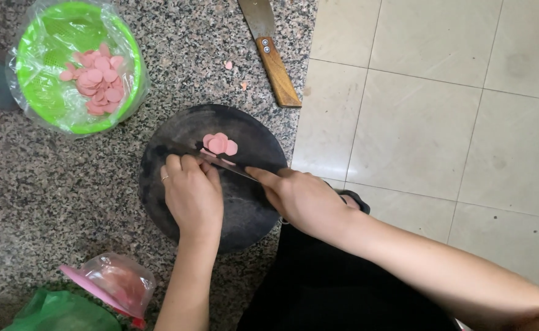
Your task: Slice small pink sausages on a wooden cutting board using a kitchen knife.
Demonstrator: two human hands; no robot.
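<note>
- The speckled granite counter (49,202) fills the left half of the view, ending at a pale tiled floor (441,110) on the right.
- A round dark cutting board (245,220) lies near the counter's edge, under both hands.
- A green colander (49,92), lined with clear plastic, stands at the upper left, well apart from the board; a heap of pink round slices (98,79) lies inside it.
- The right hand (303,199) is clenched around a knife handle, forefinger stretched along the top; the handle itself is hidden in the palm.
- The left hand (190,193) rests on the board, fingers (180,164) curled down onto a pink sausage piece (207,153) that is mostly hidden beneath them; a ring shows on one finger.
- A cleaver (269,43) with a wooden handle lies on the counter at the top, near the floor edge.
- A pink bowl (113,285) wrapped in clear plastic sits at the lower left, beside a green bag (55,312).
- The knife (229,165) has its thin blade lying across the board, just beside the left fingertips.
- A few cut pink slices (220,144) lie overlapped on the board, just behind the blade.
</note>
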